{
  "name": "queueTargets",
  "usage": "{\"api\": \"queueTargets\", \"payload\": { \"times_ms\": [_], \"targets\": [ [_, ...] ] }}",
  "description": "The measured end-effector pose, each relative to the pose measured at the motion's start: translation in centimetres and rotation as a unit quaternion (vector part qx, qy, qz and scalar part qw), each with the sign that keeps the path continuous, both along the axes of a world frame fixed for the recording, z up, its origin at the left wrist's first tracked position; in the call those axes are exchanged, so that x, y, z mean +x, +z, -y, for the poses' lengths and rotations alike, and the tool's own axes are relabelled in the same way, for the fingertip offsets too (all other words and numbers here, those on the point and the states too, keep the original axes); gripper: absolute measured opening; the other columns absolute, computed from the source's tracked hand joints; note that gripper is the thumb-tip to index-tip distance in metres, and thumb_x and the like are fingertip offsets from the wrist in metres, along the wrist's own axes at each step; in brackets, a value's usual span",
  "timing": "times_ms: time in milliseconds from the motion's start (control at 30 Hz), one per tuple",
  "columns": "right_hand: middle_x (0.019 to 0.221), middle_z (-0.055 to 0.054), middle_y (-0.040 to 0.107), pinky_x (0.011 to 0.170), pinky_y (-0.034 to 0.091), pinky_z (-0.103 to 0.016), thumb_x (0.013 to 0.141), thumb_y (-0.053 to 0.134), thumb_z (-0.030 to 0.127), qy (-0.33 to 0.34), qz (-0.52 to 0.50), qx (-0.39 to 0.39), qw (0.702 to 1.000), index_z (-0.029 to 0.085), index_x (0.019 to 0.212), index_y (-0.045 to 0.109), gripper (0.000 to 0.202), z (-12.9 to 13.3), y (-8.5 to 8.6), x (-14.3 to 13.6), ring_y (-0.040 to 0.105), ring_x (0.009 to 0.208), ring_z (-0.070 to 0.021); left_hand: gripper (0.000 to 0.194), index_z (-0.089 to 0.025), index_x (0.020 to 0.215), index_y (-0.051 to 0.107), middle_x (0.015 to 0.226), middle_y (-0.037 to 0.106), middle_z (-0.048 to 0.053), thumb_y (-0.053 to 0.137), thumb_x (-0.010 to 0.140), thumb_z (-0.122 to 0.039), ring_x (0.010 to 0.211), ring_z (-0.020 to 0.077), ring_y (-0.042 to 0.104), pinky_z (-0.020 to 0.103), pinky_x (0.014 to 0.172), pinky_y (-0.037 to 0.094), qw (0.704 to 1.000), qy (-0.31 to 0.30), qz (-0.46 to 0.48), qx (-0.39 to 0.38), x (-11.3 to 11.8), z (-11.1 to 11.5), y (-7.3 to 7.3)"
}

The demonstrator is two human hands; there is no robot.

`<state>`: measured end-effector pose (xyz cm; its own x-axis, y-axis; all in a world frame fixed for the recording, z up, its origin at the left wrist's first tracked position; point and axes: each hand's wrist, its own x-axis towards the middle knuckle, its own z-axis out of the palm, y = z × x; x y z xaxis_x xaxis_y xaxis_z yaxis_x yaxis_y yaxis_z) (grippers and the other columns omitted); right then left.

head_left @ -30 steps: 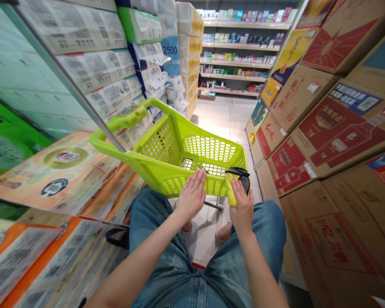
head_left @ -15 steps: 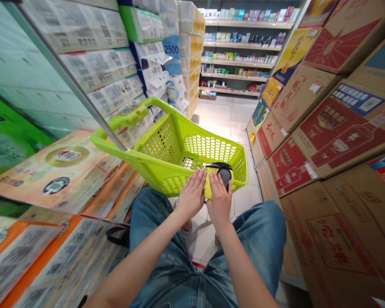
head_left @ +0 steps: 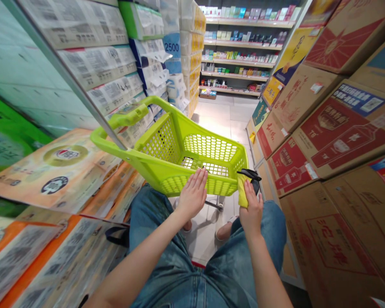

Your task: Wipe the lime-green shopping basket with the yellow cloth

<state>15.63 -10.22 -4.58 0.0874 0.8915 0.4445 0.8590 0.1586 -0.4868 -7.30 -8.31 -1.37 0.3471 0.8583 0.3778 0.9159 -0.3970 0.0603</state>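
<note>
A lime-green shopping cart (head_left: 195, 171) with a perforated basket stands before my knees. My left hand (head_left: 194, 192) lies on its near rim, fingers stretched out side by side, the thumb hidden. Past the cart's right front corner, my right hand (head_left: 253, 209) grips a bunched yellow cloth (head_left: 243, 194). Black material (head_left: 252, 174) shows along the cloth's top and right side; whether it is part of the same piece I cannot tell. The cloth touches or nearly touches the corner of the basket.
Cardboard cartons (head_left: 336, 128) are stacked high on the right. Wrapped paper packs (head_left: 115, 64) and an orange pack (head_left: 60, 167) line the left. A slanting metal pole (head_left: 73, 85) crosses near the cart handle (head_left: 125, 117). Shelves of small goods (head_left: 244, 45) stand beyond the tiled aisle (head_left: 226, 113).
My right hand has moved right with the yellow cloth, from beside my left hand to past the basket's corner. My left hand has stayed on the rim.
</note>
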Motion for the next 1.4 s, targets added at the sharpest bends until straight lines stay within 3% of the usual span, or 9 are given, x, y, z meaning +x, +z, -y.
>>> {"api": "queueTargets", "payload": {
  "times_ms": [167,300,400,567,733,833,1000,1200,1400],
  "targets": [
    [0.157,-0.010,0.045,0.123,0.018,-0.053,0.071,0.042,0.002,-0.018,0.014,0.011,1.000,0.025,0.158,0.027,0.091,-0.5,0.7,-3.6,0.037,0.149,-0.0238,0.064,-0.008,0.160,0.014,0.167,0.019,0.008,0.034,0.100,-0.024,0.156,0.0211,0.012,0.041,0.127,0.022,1.000,0.005,0.000,0.000,0.1,0.0,-0.1],
    [0.156,-0.008,0.047,0.125,0.011,-0.049,0.070,0.043,0.002,0.043,0.040,0.008,0.998,0.023,0.156,0.031,0.090,-0.9,2.2,-8.5,0.038,0.148,-0.0218,0.063,-0.007,0.158,0.021,0.167,0.019,0.009,0.035,0.099,-0.022,0.156,0.0216,0.013,0.040,0.127,0.021,1.000,0.005,-0.001,-0.008,-0.1,0.0,0.1],
    [0.156,-0.006,0.047,0.126,0.009,-0.047,0.073,0.041,0.002,0.082,0.049,0.006,0.995,0.023,0.154,0.035,0.084,-1.1,3.0,-10.3,0.038,0.148,-0.0199,0.065,-0.007,0.158,0.023,0.167,0.020,0.009,0.038,0.096,-0.020,0.156,0.0226,0.012,0.041,0.127,0.020,1.000,-0.007,-0.005,-0.013,-0.3,0.0,0.2],
    [0.155,-0.005,0.049,0.126,0.004,-0.047,0.076,0.040,0.002,0.108,0.059,0.020,0.992,0.026,0.153,0.037,0.080,-0.4,2.5,-7.5,0.041,0.146,-0.0172,0.064,-0.009,0.159,0.019,0.167,0.019,0.007,0.036,0.098,-0.022,0.156,0.0208,0.011,0.040,0.127,0.022,1.000,0.004,-0.003,-0.005,-0.1,0.1,0.0],
    [0.155,-0.005,0.049,0.124,0.011,-0.050,0.075,0.041,0.003,0.030,0.026,0.003,0.999,0.028,0.152,0.038,0.081,0.1,0.8,-1.9,0.041,0.147,-0.0190,0.063,-0.009,0.160,0.016,0.167,0.018,0.007,0.033,0.101,-0.024,0.156,0.0206,0.011,0.040,0.127,0.021,1.000,0.004,-0.005,-0.003,-0.1,0.1,-0.1],
    [0.153,-0.006,0.051,0.124,0.015,-0.052,0.074,0.040,0.004,-0.002,0.004,-0.007,1.000,0.027,0.151,0.041,0.080,0.1,0.4,-0.2,0.043,0.145,-0.0199,0.062,-0.008,0.159,0.018,0.167,0.019,0.008,0.033,0.101,-0.024,0.156,0.0210,0.012,0.040,0.127,0.021,1.000,0.004,-0.008,-0.005,-0.1,0.0,0.0],
    [0.154,-0.010,0.049,0.124,0.015,-0.051,0.070,0.041,0.003,-0.020,0.022,-0.013,0.999,0.021,0.152,0.038,0.084,-0.3,1.6,-3.5,0.041,0.147,-0.0220,0.062,-0.007,0.158,0.020,0.167,0.019,0.008,0.033,0.101,-0.025,0.156,0.0212,0.013,0.040,0.127,0.021,1.000,0.008,-0.006,-0.004,0.1,0.0,0.0],
    [0.154,-0.007,0.050,0.126,0.007,-0.045,0.072,0.042,0.003,0.079,0.042,0.007,0.996,0.021,0.151,0.042,0.081,-1.0,3.1,-10.0,0.041,0.146,-0.0190,0.064,-0.007,0.158,0.023,0.167,0.019,0.009,0.038,0.098,-0.022,0.156,0.0218,0.011,0.040,0.127,0.020,1.000,-0.005,-0.009,-0.009,-0.3,0.1,0.0],
    [0.152,-0.005,0.052,0.126,0.004,-0.044,0.076,0.042,0.003,0.110,0.052,0.029,0.992,0.024,0.149,0.043,0.076,-0.6,2.7,-7.8,0.044,0.144,-0.0168,0.064,-0.009,0.159,0.020,0.168,0.018,0.007,0.037,0.099,-0.022,0.156,0.0201,0.010,0.039,0.127,0.021,1.000,0.005,-0.007,-0.007,-0.2,0.1,0.0]
  ]
}}
